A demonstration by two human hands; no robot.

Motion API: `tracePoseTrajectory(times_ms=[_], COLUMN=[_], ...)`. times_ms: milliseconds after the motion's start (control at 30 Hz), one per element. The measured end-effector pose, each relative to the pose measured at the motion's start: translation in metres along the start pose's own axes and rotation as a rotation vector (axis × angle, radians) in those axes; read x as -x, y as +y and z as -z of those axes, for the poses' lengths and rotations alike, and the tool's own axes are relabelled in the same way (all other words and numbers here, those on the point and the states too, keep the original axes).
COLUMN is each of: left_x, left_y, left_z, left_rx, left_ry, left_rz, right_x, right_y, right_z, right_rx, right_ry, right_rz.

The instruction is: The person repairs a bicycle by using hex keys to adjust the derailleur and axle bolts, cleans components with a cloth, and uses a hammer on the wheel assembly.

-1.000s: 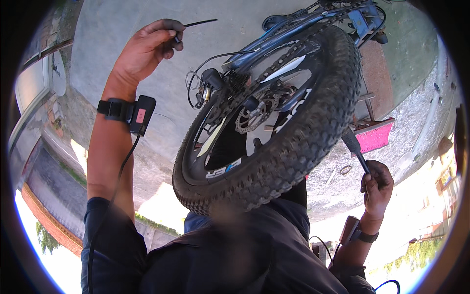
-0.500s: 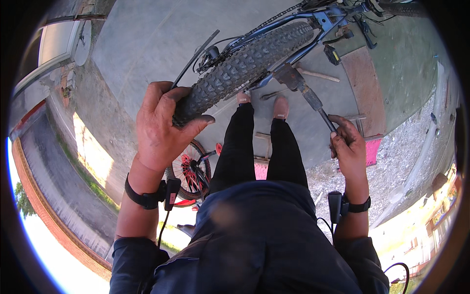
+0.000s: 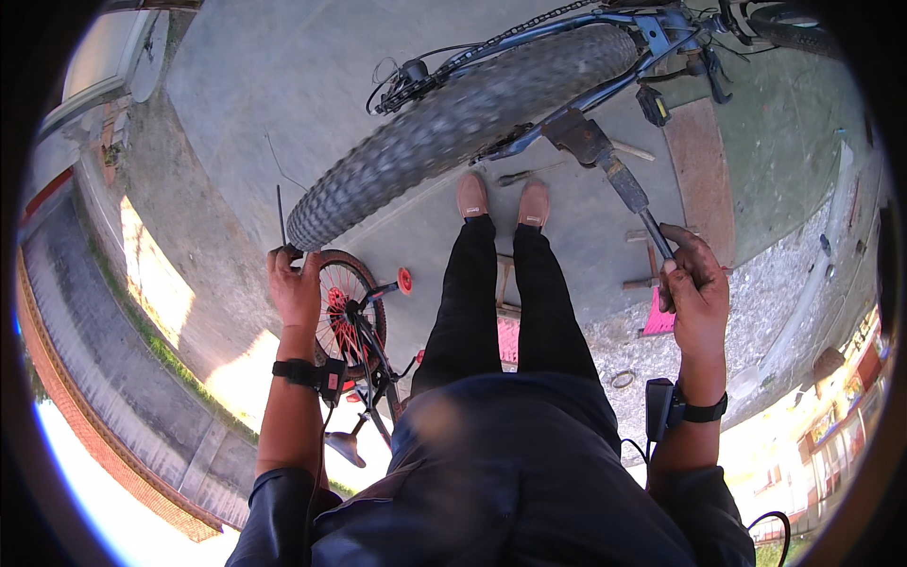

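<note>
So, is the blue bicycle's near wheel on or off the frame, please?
On: the near wheel sits between tubes of the blue frame.

A knobby tire (image 3: 453, 118), its tread blurred, lies between the arms of a blue frame (image 3: 655, 33). At the tire's lower-left end, the left hand (image 3: 296, 288) pinches a thin black rod (image 3: 281, 213). Right of the tire, the right hand (image 3: 697, 283) holds a bar (image 3: 656, 231) ending in a dark block (image 3: 578, 139). Below the tire are brown shoes (image 3: 534, 205) and a red-spoked wheel (image 3: 340, 319).
</note>
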State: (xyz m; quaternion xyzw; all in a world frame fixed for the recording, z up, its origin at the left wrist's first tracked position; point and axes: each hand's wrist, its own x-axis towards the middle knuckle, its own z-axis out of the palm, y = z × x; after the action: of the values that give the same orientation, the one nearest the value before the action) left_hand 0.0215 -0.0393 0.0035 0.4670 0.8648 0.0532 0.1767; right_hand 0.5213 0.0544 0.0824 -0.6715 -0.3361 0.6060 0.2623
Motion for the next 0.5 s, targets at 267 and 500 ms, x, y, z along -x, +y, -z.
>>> tracePoseTrajectory(times_ms=[267,500], left_x=[0.056,0.082], left_y=[-0.004,0.006], left_z=[-0.037,-0.049], left_rx=[0.145,0.049], left_ry=[-0.303,-0.380], left_rz=[0.422,0.351], right_x=[0.003,0.003], right_y=[0.009,0.008], right_z=[0.002,0.001], right_rx=[-0.025,-0.038], right_ry=[0.031,0.026], right_rz=[-0.012,0.006])
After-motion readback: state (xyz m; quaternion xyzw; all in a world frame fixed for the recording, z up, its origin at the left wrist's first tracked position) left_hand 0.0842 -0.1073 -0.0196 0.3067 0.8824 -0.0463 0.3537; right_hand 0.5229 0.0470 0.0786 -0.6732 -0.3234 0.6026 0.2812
